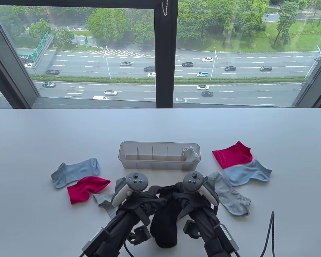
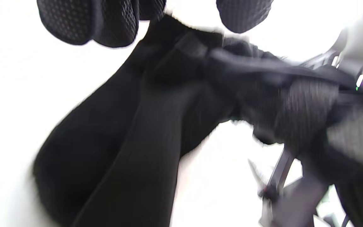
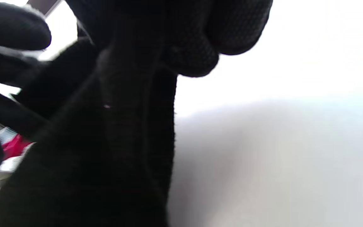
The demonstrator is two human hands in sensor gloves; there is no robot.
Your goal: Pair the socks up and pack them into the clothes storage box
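Note:
Both gloved hands hold a pair of black socks (image 1: pixel 163 216) near the table's front edge, in front of the clear divided storage box (image 1: pixel 139 163). My left hand (image 1: pixel 145 197) grips the top of the socks from the left and my right hand (image 1: pixel 178 197) from the right. The socks hang down between my wrists. In the left wrist view the black socks (image 2: pixel 128 142) droop below my fingertips (image 2: pixel 87 22). The right wrist view shows my fingers (image 3: pixel 194 50) curled round the black fabric (image 3: pixel 106 148). A pale grey sock bundle (image 1: pixel 191 154) fills the box's rightmost compartment.
On the left lie a light blue sock (image 1: pixel 75 171), a red sock (image 1: pixel 87 188) and a grey sock (image 1: pixel 103 200) partly under my left hand. To the right lie a red sock (image 1: pixel 232 155), a light blue sock (image 1: pixel 247 173) and a grey sock (image 1: pixel 230 196). A cable (image 1: pixel 268 235) trails at the front right.

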